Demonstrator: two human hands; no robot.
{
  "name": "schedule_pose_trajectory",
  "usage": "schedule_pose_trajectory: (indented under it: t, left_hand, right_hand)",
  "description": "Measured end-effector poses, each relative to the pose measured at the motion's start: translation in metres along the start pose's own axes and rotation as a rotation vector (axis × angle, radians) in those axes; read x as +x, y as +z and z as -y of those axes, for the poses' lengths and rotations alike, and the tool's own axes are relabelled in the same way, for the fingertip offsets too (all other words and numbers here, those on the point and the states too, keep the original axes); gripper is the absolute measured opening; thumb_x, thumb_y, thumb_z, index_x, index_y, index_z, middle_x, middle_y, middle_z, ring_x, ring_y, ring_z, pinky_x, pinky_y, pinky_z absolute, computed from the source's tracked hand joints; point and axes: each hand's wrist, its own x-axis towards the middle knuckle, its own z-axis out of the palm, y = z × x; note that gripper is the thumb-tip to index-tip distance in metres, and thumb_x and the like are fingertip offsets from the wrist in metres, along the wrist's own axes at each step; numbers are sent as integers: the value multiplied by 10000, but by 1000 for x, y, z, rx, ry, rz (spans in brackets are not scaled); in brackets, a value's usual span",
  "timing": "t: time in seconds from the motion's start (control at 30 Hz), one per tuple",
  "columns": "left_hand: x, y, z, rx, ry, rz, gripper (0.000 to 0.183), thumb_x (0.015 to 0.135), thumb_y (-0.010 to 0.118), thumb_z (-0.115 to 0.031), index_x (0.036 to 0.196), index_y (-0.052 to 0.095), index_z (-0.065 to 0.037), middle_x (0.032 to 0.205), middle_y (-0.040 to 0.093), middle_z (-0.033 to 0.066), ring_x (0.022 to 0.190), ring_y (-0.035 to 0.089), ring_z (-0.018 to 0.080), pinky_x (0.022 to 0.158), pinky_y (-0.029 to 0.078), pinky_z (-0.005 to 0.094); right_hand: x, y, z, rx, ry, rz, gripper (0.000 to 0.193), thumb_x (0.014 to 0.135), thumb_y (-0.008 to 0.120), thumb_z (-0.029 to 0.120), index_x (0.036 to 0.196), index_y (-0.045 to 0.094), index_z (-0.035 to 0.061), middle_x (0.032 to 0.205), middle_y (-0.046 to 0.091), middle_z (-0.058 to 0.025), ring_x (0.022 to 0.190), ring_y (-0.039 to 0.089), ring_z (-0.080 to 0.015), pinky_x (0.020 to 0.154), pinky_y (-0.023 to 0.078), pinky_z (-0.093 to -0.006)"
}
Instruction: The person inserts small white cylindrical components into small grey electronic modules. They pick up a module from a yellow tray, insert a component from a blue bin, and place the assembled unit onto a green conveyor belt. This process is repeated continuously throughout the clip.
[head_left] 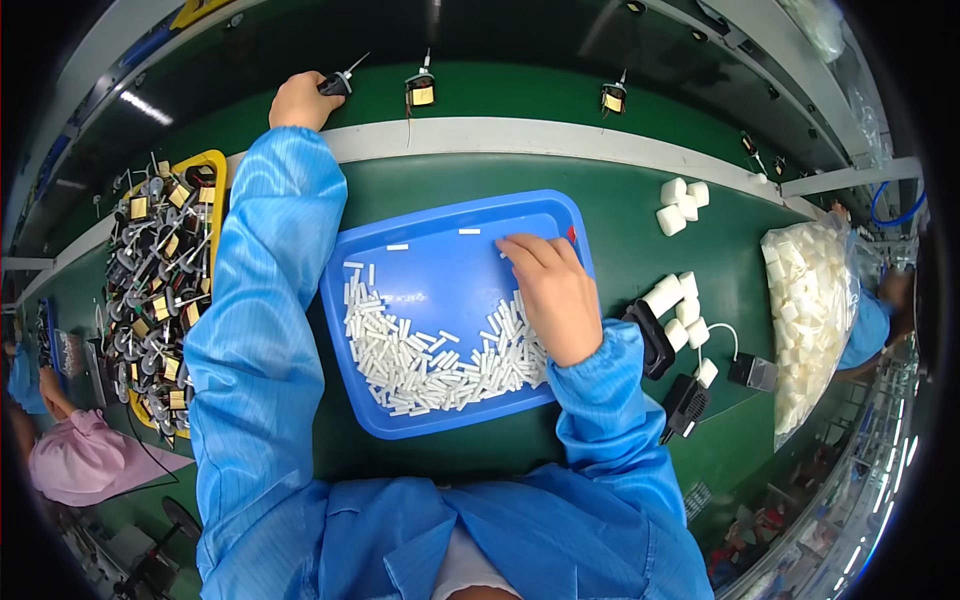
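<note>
"What does the left hand (300, 102) have?"

"It grips a small dark component (336, 86), pin pointing away from the fingers, beyond the pale rail (480, 131). Two similar parts (421, 93) sit to its right, one near, one well apart."

"And the right hand (552, 300)?"

"It's over the blue tray (440, 280), fingers bent down. I can't tell whether they pinch anything."

"Where are the white tubes (430, 375)?"

"In the tray, mostly heaped left of that hand and closer to the body; two lie singly left of its fingertips."

"Anything else close by?"

"A yellow basket (219, 195) of similar parts, nearer the body than the left hand; white blocks (683, 206) right of the right hand."
</note>
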Motion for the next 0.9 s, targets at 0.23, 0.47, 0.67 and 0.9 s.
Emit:
schedule_pose_trajectory:
  t: [0.23,0.47,0.67,0.9]
  left_hand:
    - [-140,-66,-35,-1037,205,83,183,893,529,-52,995,378,-49,818,621,77,621,591,126,503,459,240]
    - [-290,-108,-51,-1361,188,337,440,952,435,-313,1243,482,14,940,452,67,749,440,103,662,396,216]
    - [-330,-99,-50,-1289,175,131,284,757,650,87,998,521,11,1083,535,161,913,593,180,731,519,269]
    - [-336,-104,-49,-1215,228,193,254,743,634,136,930,503,25,1014,639,239,963,651,290,808,534,335]
  right_hand:
    - [-4,-4,9,295,69,73,232,754,614,-1,975,665,45,908,627,-93,792,632,-226,628,534,-303]
    - [-18,-62,59,1121,195,57,136,816,643,-9,951,636,-24,886,630,-90,809,626,-139,654,540,-229]
    - [-37,-73,81,1293,33,-69,171,803,642,-55,972,617,-54,954,643,-153,882,648,-209,707,556,-267]
    - [-35,-69,83,1268,59,-132,190,802,639,-59,990,621,-53,966,645,-156,875,647,-197,693,558,-268]
